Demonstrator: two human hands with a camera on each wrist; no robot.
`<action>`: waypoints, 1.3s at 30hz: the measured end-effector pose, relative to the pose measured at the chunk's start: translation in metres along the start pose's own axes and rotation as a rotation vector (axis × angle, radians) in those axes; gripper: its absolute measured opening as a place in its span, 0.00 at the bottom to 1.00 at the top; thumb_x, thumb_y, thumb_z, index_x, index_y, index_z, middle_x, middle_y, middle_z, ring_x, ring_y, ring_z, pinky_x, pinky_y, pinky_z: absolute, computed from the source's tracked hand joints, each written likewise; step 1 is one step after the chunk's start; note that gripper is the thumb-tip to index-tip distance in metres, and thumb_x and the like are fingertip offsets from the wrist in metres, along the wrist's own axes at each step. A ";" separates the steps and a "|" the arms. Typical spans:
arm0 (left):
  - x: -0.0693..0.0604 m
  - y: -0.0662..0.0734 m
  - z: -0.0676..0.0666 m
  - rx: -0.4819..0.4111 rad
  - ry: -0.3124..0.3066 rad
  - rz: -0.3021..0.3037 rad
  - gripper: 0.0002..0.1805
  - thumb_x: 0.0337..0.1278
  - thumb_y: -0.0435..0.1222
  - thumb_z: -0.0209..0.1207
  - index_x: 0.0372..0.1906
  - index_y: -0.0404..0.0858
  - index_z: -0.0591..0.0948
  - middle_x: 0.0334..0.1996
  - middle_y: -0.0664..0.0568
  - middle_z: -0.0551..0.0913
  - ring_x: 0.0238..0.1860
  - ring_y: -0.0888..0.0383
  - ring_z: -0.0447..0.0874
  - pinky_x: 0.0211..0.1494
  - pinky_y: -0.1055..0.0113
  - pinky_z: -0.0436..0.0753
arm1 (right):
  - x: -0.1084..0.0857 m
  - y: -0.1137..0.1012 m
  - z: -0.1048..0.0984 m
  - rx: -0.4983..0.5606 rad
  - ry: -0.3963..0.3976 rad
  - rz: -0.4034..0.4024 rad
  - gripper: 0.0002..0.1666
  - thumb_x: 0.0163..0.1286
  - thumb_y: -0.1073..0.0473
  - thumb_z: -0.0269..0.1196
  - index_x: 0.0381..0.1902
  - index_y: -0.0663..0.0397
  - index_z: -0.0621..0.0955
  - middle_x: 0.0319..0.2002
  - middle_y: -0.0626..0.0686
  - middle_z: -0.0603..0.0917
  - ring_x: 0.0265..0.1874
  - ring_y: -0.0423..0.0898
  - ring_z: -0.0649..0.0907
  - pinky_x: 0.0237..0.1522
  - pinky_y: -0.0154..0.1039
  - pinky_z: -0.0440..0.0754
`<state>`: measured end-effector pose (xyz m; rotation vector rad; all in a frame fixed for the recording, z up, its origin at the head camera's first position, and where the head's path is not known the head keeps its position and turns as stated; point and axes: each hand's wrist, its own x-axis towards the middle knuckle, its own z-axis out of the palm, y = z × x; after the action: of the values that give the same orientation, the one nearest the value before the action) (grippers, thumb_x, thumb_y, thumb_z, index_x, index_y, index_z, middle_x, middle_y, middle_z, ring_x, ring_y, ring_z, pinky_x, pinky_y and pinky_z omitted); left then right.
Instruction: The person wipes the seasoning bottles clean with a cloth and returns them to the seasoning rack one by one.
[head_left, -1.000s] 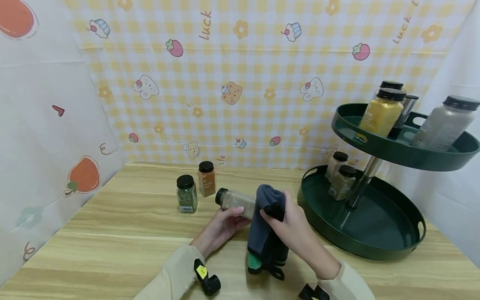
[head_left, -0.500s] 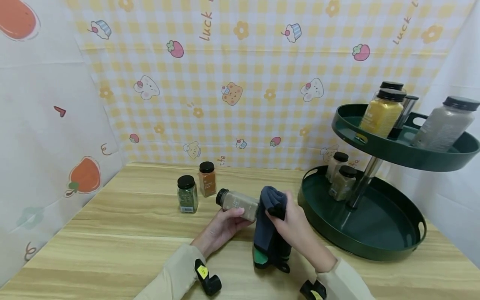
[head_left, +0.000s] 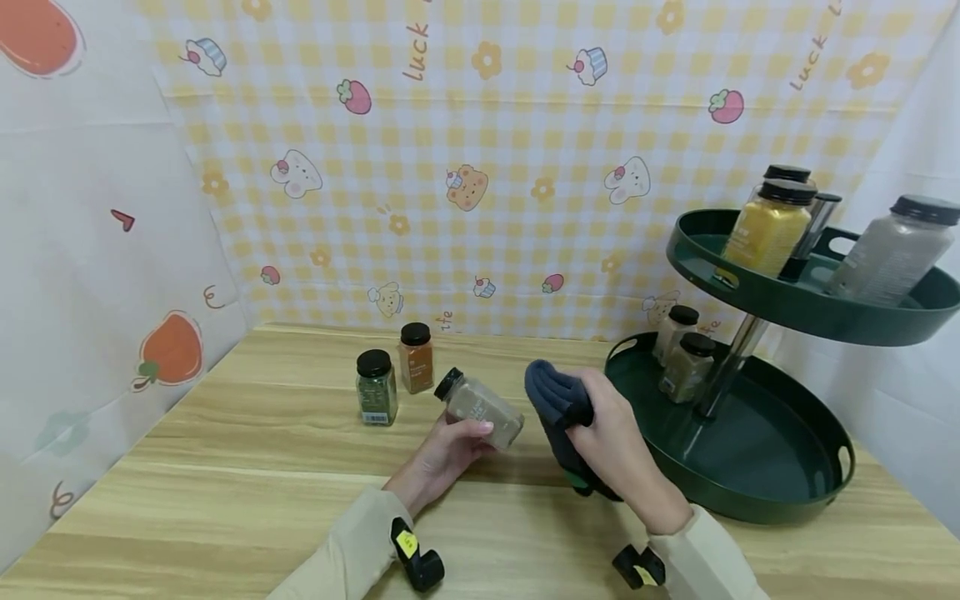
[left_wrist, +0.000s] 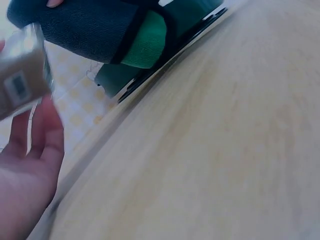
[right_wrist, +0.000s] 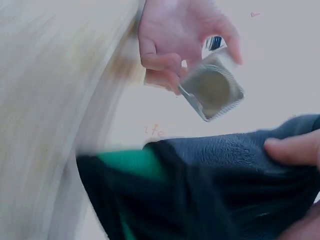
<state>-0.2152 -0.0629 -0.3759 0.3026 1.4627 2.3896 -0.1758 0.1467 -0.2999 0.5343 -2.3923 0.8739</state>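
In my left hand [head_left: 447, 454] I hold a clear spice jar [head_left: 483, 410] with a black lid and greyish-beige powder, tilted with its lid up to the left. Its square base [right_wrist: 212, 92] faces the right wrist view. My right hand [head_left: 609, 425] grips a folded dark blue-grey cloth [head_left: 557, 404] with black edging and a green patch [left_wrist: 146, 42]. A gap separates the cloth from the jar. Just beyond the left hand stand a jar of green herbs [head_left: 377, 388] and a jar of orange-red powder [head_left: 416, 358], both upright with black lids.
On the right stands a dark green two-tier round tray rack [head_left: 757, 492]. Its lower tier bears two small jars [head_left: 686, 367]. On the upper tier are a yellow jar [head_left: 768, 229], a grey-white jar [head_left: 892, 250] and another black-lidded jar behind. A patterned cloth backdrop [head_left: 510, 133] closes off the table's back.
My right hand has drawn the cloth away from the jar's base, to the right, and tilted it. The jar in my left hand has tipped further, its lid rising.
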 end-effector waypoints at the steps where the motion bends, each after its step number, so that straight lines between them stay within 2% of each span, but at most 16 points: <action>1: 0.001 0.000 0.000 0.007 0.026 0.008 0.30 0.44 0.32 0.56 0.57 0.44 0.61 0.47 0.52 0.71 0.46 0.58 0.72 0.50 0.63 0.70 | 0.000 0.001 -0.001 0.003 -0.003 -0.033 0.23 0.51 0.75 0.64 0.46 0.56 0.77 0.44 0.54 0.79 0.43 0.49 0.79 0.45 0.48 0.78; 2: 0.001 0.000 0.000 0.010 0.050 0.018 0.31 0.45 0.32 0.56 0.58 0.43 0.61 0.47 0.52 0.71 0.46 0.58 0.72 0.51 0.63 0.69 | 0.000 0.001 -0.002 0.005 -0.015 -0.047 0.23 0.51 0.75 0.63 0.46 0.56 0.78 0.45 0.53 0.79 0.44 0.49 0.79 0.46 0.49 0.77; 4: 0.003 0.000 0.000 0.004 0.096 0.034 0.31 0.46 0.32 0.56 0.60 0.43 0.61 0.49 0.52 0.70 0.48 0.58 0.72 0.53 0.64 0.68 | 0.001 0.000 -0.004 0.017 -0.055 -0.026 0.24 0.54 0.73 0.62 0.50 0.55 0.76 0.48 0.54 0.78 0.46 0.50 0.78 0.47 0.50 0.77; 9: 0.005 0.001 -0.001 -0.025 0.161 0.066 0.34 0.48 0.32 0.55 0.64 0.45 0.60 0.52 0.54 0.69 0.52 0.59 0.69 0.60 0.63 0.63 | 0.003 -0.002 -0.008 0.056 -0.160 0.174 0.30 0.62 0.66 0.59 0.60 0.59 0.63 0.52 0.63 0.76 0.47 0.55 0.79 0.45 0.51 0.78; 11: 0.006 0.001 -0.002 -0.028 0.170 0.072 0.34 0.49 0.32 0.54 0.65 0.45 0.59 0.52 0.54 0.68 0.54 0.58 0.67 0.62 0.63 0.62 | 0.005 0.001 -0.006 0.060 -0.201 0.247 0.31 0.63 0.63 0.60 0.61 0.60 0.60 0.51 0.66 0.77 0.45 0.56 0.80 0.43 0.50 0.79; 14: 0.006 0.001 -0.003 -0.029 0.172 0.070 0.35 0.49 0.33 0.53 0.66 0.45 0.59 0.53 0.54 0.67 0.55 0.58 0.65 0.63 0.62 0.59 | 0.005 0.009 0.000 0.052 -0.282 0.329 0.35 0.65 0.58 0.60 0.63 0.62 0.58 0.52 0.69 0.75 0.47 0.58 0.79 0.45 0.51 0.78; 19: 0.006 0.000 -0.003 -0.031 0.165 0.056 0.36 0.48 0.32 0.53 0.67 0.45 0.58 0.55 0.53 0.66 0.57 0.57 0.63 0.64 0.62 0.58 | 0.000 0.024 0.009 0.012 -0.476 0.413 0.43 0.69 0.50 0.56 0.69 0.66 0.49 0.65 0.72 0.61 0.63 0.64 0.67 0.59 0.57 0.67; 22: 0.006 0.001 -0.002 -0.030 0.159 0.055 0.37 0.48 0.32 0.53 0.67 0.45 0.58 0.57 0.53 0.65 0.58 0.56 0.62 0.65 0.61 0.58 | -0.002 0.028 0.011 -0.022 -0.536 0.406 0.44 0.69 0.48 0.54 0.70 0.69 0.49 0.68 0.72 0.56 0.66 0.65 0.60 0.63 0.59 0.61; 30: 0.005 0.000 -0.003 -0.045 0.166 0.062 0.36 0.48 0.31 0.51 0.67 0.44 0.58 0.57 0.53 0.66 0.57 0.56 0.63 0.65 0.60 0.58 | -0.003 0.027 0.006 -0.106 -0.568 0.309 0.36 0.71 0.56 0.51 0.66 0.77 0.55 0.63 0.74 0.64 0.60 0.66 0.69 0.57 0.58 0.69; 35: 0.004 0.000 -0.004 -0.061 0.174 0.068 0.36 0.48 0.31 0.51 0.68 0.44 0.57 0.58 0.55 0.67 0.57 0.58 0.63 0.65 0.60 0.57 | 0.004 0.019 -0.006 -0.157 -0.535 0.278 0.31 0.71 0.56 0.52 0.64 0.72 0.62 0.59 0.71 0.70 0.55 0.63 0.75 0.53 0.55 0.74; 39: 0.003 0.001 -0.003 -0.068 0.182 0.068 0.37 0.48 0.30 0.50 0.68 0.44 0.57 0.58 0.55 0.67 0.57 0.58 0.63 0.66 0.59 0.57 | 0.009 0.013 -0.026 -0.199 -0.480 0.234 0.24 0.69 0.59 0.54 0.59 0.68 0.71 0.49 0.65 0.78 0.42 0.55 0.80 0.42 0.49 0.78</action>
<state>-0.2196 -0.0647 -0.3766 0.1228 1.4646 2.5732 -0.1806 0.1715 -0.2839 0.4258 -2.9880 0.6403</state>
